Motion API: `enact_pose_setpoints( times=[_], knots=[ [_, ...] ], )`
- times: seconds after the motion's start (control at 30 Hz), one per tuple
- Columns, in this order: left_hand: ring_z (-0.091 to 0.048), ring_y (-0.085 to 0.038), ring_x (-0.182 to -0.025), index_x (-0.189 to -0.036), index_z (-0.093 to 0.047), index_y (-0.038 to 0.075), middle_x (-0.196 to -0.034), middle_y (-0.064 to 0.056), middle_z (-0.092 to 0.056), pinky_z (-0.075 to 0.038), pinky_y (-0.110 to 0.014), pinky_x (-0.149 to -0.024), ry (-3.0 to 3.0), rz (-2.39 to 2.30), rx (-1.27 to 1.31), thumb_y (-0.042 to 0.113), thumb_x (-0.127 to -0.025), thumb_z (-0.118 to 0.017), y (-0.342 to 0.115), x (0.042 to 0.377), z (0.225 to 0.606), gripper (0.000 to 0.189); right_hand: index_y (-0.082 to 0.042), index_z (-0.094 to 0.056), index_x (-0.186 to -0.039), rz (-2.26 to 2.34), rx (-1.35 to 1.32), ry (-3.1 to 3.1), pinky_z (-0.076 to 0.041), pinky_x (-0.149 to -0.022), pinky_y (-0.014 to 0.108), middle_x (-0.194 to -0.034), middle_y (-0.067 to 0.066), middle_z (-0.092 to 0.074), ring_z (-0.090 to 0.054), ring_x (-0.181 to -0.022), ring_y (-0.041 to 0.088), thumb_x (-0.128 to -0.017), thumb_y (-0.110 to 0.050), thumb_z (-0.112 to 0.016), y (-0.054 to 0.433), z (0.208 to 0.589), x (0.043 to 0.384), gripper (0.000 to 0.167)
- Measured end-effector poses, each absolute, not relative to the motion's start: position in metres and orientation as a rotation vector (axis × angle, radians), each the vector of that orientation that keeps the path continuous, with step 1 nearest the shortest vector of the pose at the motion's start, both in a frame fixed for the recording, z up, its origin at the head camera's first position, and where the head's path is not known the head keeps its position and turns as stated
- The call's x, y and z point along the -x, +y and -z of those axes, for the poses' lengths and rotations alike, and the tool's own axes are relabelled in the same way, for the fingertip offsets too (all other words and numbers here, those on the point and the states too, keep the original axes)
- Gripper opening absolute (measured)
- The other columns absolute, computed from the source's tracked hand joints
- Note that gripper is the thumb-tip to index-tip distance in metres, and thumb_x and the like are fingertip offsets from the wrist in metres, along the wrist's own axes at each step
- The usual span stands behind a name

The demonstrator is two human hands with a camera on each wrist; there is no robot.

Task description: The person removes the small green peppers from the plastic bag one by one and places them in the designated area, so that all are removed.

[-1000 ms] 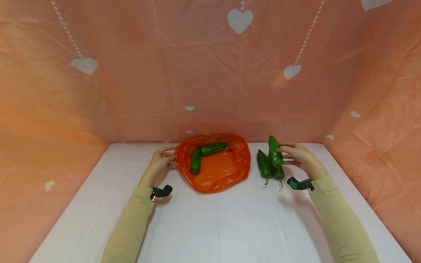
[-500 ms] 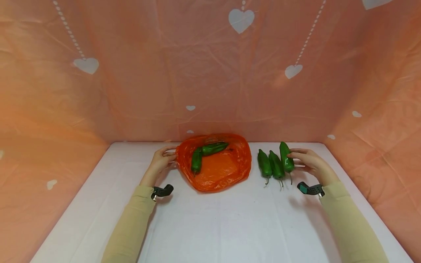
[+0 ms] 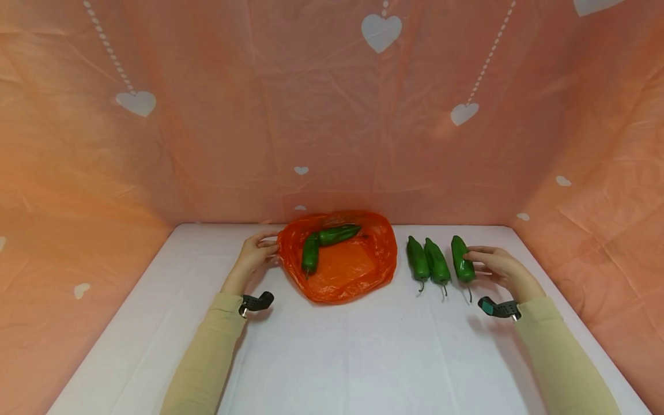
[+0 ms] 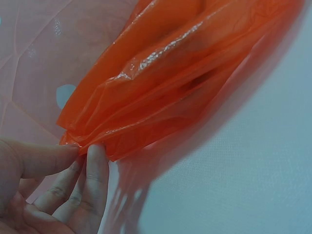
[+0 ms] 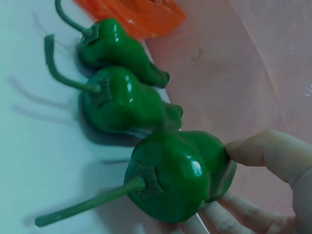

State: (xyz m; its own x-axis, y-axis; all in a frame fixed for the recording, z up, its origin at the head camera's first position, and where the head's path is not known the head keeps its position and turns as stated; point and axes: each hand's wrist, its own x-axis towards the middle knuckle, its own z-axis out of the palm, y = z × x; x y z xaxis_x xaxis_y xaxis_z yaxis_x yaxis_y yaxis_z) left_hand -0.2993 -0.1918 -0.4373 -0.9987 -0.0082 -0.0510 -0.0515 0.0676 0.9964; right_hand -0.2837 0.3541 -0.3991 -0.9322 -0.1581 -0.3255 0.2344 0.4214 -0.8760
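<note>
Closest to me come the tan sleeves, left sleeve (image 3: 202, 357) and right sleeve (image 3: 568, 357), stretched over the white table (image 3: 363, 357). At the cuffs I see the dark wrist cameras, left camera (image 3: 257, 302) and right camera (image 3: 498, 307).

Beyond the right cuff, I have the right hand (image 3: 500, 268) holding a pepper by its right flank, the digits narrowed round it. This held pepper (image 3: 461, 259) is green and glossy, its stem pointing back toward me and its tip away; I cannot tell whether it touches the table. To its left, across a gap, lie two more, the middle pepper (image 3: 437, 262) and the end pepper (image 3: 417, 259), just beside each other, roughly parallel, stems also toward me.

Further left is the orange bag (image 3: 353, 282), spread on the table with its mouth gaping upward. On its left side, I have the left hand (image 3: 254, 253) pinching the rim; the left wrist view shows the thumb and a fingertip close together on the thin plastic. Inside, toward the left, one pepper (image 3: 310, 253) lies lengthwise, stem nearest me. Behind it another pepper (image 3: 339, 234) lies crosswise, the two meeting at a corner.

Farthest off, I see the peach backdrop (image 3: 332, 127) rising behind the table, creased and printed with pale hearts, some on dotted strings.
</note>
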Motion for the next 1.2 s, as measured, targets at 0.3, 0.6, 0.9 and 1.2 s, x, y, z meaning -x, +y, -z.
enact_pose_setpoints(
  times=[0.3, 0.6, 0.9, 1.2],
  knots=[
    [-0.064, -0.014, -0.070, -0.134, -0.048, -0.004, -0.101, -0.016, -0.065, -0.058, -0.034, -0.069, 2.281, -2.112, 0.100, -0.004, -0.093, -0.056, -0.192, 0.300, 0.439, 0.041, 0.014, -0.033, -0.139, 1.579, -0.069, 2.281, -0.052, -0.075, 0.026, -0.094, -0.008, -0.060, -0.058, -0.085, 0.008, -0.097, -0.026, -0.055, 0.354, 0.410, 0.285, 0.062],
    [-0.063, -0.015, -0.071, -0.135, -0.047, -0.005, -0.099, -0.014, -0.065, -0.058, -0.035, -0.069, 2.281, -2.112, 0.077, -0.004, -0.093, -0.055, -0.192, 0.298, 0.437, 0.043, 0.013, -0.032, -0.140, 1.534, -0.092, 2.299, -0.052, -0.075, 0.026, -0.091, -0.006, -0.062, -0.059, -0.081, 0.009, -0.096, -0.029, -0.056, 0.352, 0.410, 0.284, 0.065],
    [-0.064, -0.016, -0.070, -0.134, -0.047, -0.006, -0.099, -0.017, -0.065, -0.058, -0.036, -0.071, 2.284, -2.109, 0.058, -0.004, -0.093, -0.056, -0.192, 0.297, 0.434, 0.042, 0.011, -0.033, -0.140, 1.490, -0.109, 2.356, -0.050, -0.070, 0.025, -0.083, -0.004, -0.055, -0.053, -0.071, 0.010, -0.097, -0.031, -0.057, 0.346, 0.410, 0.285, 0.065],
    [-0.065, -0.020, -0.072, -0.136, -0.045, -0.006, -0.100, -0.017, -0.065, -0.057, -0.042, -0.074, 2.247, -2.113, 0.089, -0.004, -0.093, -0.055, -0.192, 0.298, 0.434, 0.043, 0.011, -0.030, -0.142, 1.410, -0.151, 2.391, -0.048, -0.065, 0.026, -0.077, -0.001, -0.046, -0.047, -0.070, 0.013, -0.097, -0.032, -0.057, 0.344, 0.413, 0.294, 0.069]
  ],
)
